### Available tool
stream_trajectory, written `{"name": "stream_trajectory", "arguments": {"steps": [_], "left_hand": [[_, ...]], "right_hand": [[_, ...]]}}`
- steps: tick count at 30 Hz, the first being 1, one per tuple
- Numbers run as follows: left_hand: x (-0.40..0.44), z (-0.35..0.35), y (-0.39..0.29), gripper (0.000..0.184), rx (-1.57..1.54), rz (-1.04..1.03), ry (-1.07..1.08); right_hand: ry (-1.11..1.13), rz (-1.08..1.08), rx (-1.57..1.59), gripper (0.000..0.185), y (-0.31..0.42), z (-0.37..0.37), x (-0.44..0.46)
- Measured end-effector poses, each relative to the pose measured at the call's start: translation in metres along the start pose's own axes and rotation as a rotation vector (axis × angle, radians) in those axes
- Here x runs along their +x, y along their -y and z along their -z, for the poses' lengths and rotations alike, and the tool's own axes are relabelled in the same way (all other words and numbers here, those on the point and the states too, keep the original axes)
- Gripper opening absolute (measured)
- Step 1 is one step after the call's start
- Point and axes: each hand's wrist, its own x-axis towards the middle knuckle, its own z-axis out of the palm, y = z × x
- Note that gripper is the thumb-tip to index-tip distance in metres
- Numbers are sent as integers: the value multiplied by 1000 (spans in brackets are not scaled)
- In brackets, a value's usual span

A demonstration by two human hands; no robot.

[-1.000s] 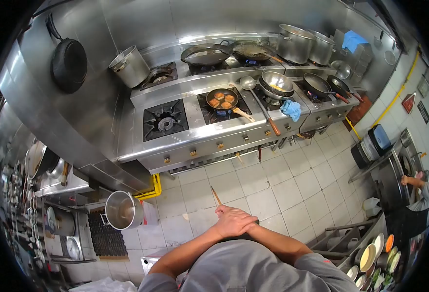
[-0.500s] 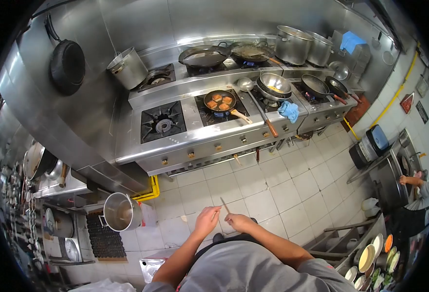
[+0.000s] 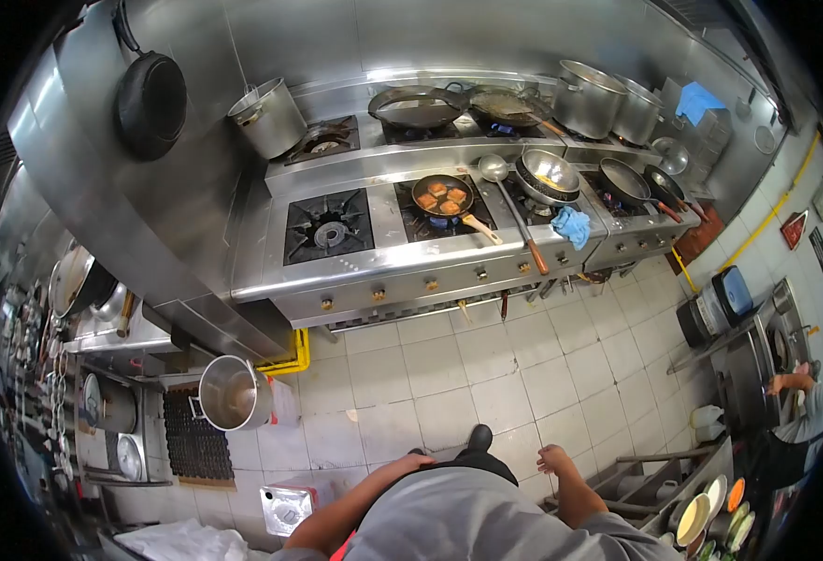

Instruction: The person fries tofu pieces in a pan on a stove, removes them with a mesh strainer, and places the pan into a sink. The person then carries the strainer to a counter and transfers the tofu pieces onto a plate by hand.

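My left hand (image 3: 418, 457) is low against the dark cloth at my waist, its fingers mostly hidden. Out to the right of my body hangs my right hand (image 3: 551, 458), above the floor tiles, with loosely bent, parted fingers and nothing visible in them. Ahead on the stove, a frying pan (image 3: 443, 195) with a light wooden handle holds several browned, square pieces of food (image 3: 452, 194). A long ladle (image 3: 514, 206) with a wooden grip lies beside it, its handle reaching over the front edge. Neither hand touches anything on the stove.
A blue cloth (image 3: 571, 225) lies by a metal bowl (image 3: 548, 174). Large pots (image 3: 588, 98) stand on the rear burners. On the floor at left are a deep pot (image 3: 235, 394) and a metal tin (image 3: 287, 508). Another person's hand (image 3: 793, 381) is at the right counter.
My hands were together in front of me around a thin stick-like tool; they have moved apart, left to my waist, right outward. The tool is no longer visible. My foot has stepped forward.
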Motion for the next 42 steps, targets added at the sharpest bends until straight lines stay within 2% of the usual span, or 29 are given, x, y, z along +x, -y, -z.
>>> {"name": "stream_trajectory", "arguments": {"steps": [2, 3, 5, 8, 10, 12, 13, 14, 15, 17, 18, 20, 27, 33, 35, 36, 42], "left_hand": [[18, 0, 12, 28, -305, 237, 134], [20, 0, 5, 28, -307, 236, 135], [22, 0, -13, 34, -265, 125, 256], [15, -9, -51, 31, -77, 69, 178], [58, -3, 54, 39, -126, -32, 187], [72, -4, 44, 43, -155, -87, 179], [81, -3, 37, 43, -141, 56, 171], [81, -4, -8, 43, -129, 191, 161], [72, -12, -56, 43, -139, 181, 142], [50, -19, -129, 43, -213, 313, 7], [62, -16, -107, 43, -213, 315, -5], [89, -22, -40, 42, -114, 91, -48], [127, -48, -70, 41, -108, 62, -154], [138, -60, -96, 41, 40, 48, -266], [144, -62, -89, 40, -539, 288, -271], [146, -62, -84, 40, -639, 325, -267], [146, -52, -56, 40, -410, 209, -230]], "right_hand": [[-18, -29, 8, 21, 3, -2, 2], [-19, -31, 7, 21, 7, -5, 3], [14, 109, 96, 21, 24, -7, 6], [25, 175, 107, 21, 59, -1, 4], [16, 220, 123, 20, 76, 5, 8], [41, 220, 96, 20, 87, 13, 13], [61, 218, 74, 21, 95, 18, 16], [63, 229, 52, 21, 105, 26, 17], [79, 220, -10, 21, 110, 31, 19], [108, 219, -70, 21, 122, 41, 30], [115, 237, -83, 22, 130, 49, 39], [131, 239, -103, 22, 130, 62, 51], [199, 303, -203, 24, 175, 102, 89], [247, 340, -333, 25, 206, 111, 103], [246, 351, -348, 25, 214, 108, 104], [256, 353, -354, 24, 219, 107, 103], [268, 344, -330, 23, 223, 95, 104]]}}
